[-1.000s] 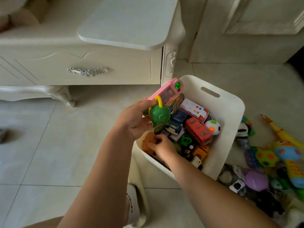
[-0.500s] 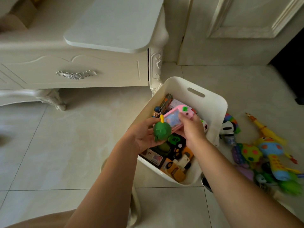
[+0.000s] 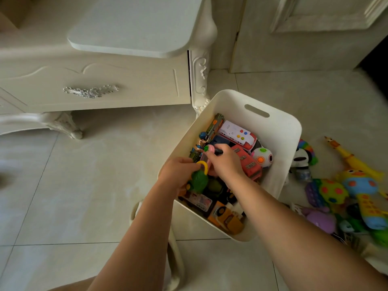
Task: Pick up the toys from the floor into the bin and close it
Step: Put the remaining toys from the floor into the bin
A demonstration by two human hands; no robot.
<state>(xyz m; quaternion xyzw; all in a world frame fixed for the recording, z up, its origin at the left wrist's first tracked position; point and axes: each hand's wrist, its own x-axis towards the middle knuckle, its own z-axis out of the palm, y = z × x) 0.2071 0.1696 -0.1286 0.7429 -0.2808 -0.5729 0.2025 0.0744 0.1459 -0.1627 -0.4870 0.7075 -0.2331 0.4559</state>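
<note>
Bin [image 3: 279, 131], white, on the tiled floor [image 3: 84, 185] beside a cabinet [image 3: 94, 80], packed with toys. Left hand [image 3: 178, 173]: fingers clamped on a green toy [image 3: 199, 180]. Right hand [image 3: 225, 162]: fingers closed around a pink toy [image 3: 209, 148]. Further toys [image 3: 344, 192] lie just right of the bin.

The white bin [image 3: 279, 148] stood on the tiled floor [image 3: 84, 185], full of toys. Both hands were inside it. The left hand [image 3: 177, 173] held a green toy with a yellow ring [image 3: 199, 179] in a closed grip. The right hand [image 3: 225, 162] clasped a pink toy [image 3: 210, 149]. More toys [image 3: 344, 190] lay on the floor at 3 o'clock from the bin.
</note>
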